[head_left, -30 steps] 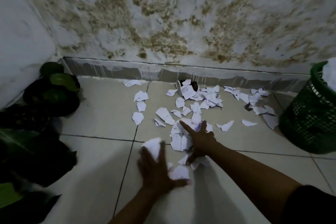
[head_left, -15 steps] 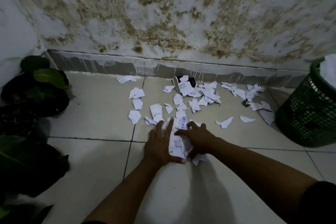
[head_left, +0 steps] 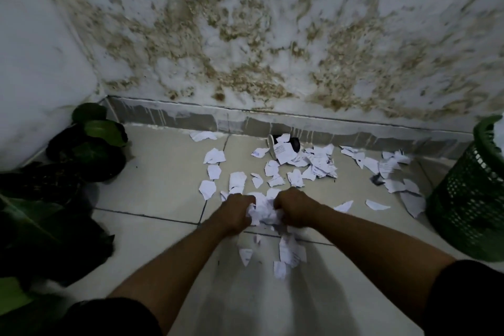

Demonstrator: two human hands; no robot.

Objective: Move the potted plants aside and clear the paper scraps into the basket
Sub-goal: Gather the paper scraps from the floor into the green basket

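Crouching over a tiled floor (head_left: 152, 185), a person has both fists dug into one bunch of paper scraps (head_left: 263, 209). Left hand (head_left: 236, 211) and right hand (head_left: 293, 207) each clench a side of the crumpled white wad, fingers curled into it. Scraps are torn white sheet, ragged-edged, some with blue or dark print; lettering too small and blurred to read. A few loose pieces (head_left: 286, 254) lie just below the hands, toward the person. More scatter beyond the hands up to the stained wall (head_left: 245, 35), thickest around a tipped dark cup (head_left: 289, 144) at the skirting. Green mesh basket (head_left: 469, 199) stands well off to the right of the right hand, something white showing at its rim. Potted plants (head_left: 90, 150), dark-leaved, sit grouped far left of the left hand.
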